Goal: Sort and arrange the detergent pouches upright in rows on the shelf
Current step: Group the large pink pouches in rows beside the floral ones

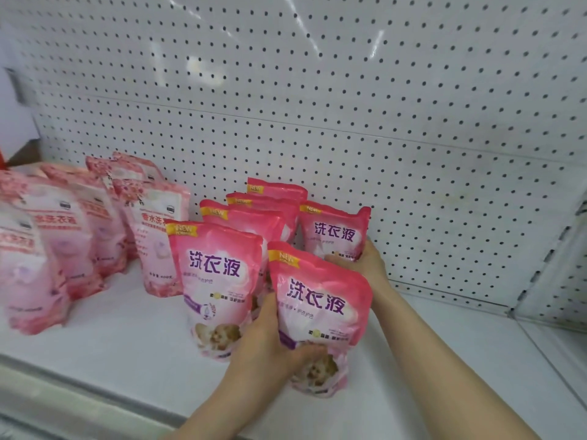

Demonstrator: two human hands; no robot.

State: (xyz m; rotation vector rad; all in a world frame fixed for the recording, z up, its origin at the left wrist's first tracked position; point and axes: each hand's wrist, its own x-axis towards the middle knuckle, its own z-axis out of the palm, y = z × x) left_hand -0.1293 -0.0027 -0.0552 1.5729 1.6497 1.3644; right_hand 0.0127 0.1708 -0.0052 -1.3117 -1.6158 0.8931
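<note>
So your left hand (pixel 270 347) is on the front pouch (pixel 320 300), lower middle of the frame. The grip is closed round its bottom part, fingers curled across the front face. That pouch sits base-down on the shelf (pixel 127 338), leaning a bit.

Your right hand (pixel 362 262) is further up, just right of centre. Its grip is holding the lower right corner of the back pouch (pixel 333 230), which stands upright behind the front one.

Just left of those two there's a row (pixel 219 268) of four more of the same hot-pink ones, upright, one behind the other, running back toward the pegboard (pixel 349 90). Far left of the frame is a bunch of pale pouches (pixel 63 236), also standing, kinda blurry. Can't tell if the row actually touches the two you're holding.
</note>
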